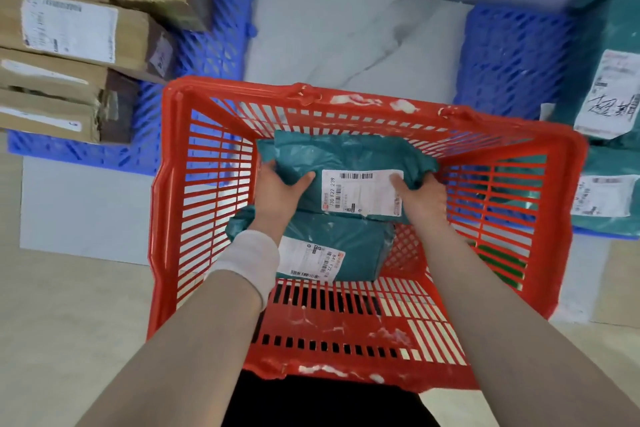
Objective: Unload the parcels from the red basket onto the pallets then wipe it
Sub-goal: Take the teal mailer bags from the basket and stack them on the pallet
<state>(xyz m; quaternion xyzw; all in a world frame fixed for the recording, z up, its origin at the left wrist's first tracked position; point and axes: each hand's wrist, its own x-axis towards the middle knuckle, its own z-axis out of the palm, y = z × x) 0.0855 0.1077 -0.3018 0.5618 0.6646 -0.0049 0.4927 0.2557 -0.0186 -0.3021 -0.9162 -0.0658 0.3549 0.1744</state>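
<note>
Unloading is under way: left hand (277,189) and right hand (420,196) each grasp an end of the upper teal parcel (349,163) inside the red basket (207,204). Another teal parcel (341,246) lies beneath. Next, probably, lift it clear onto the right blue pallet (512,59).
</note>
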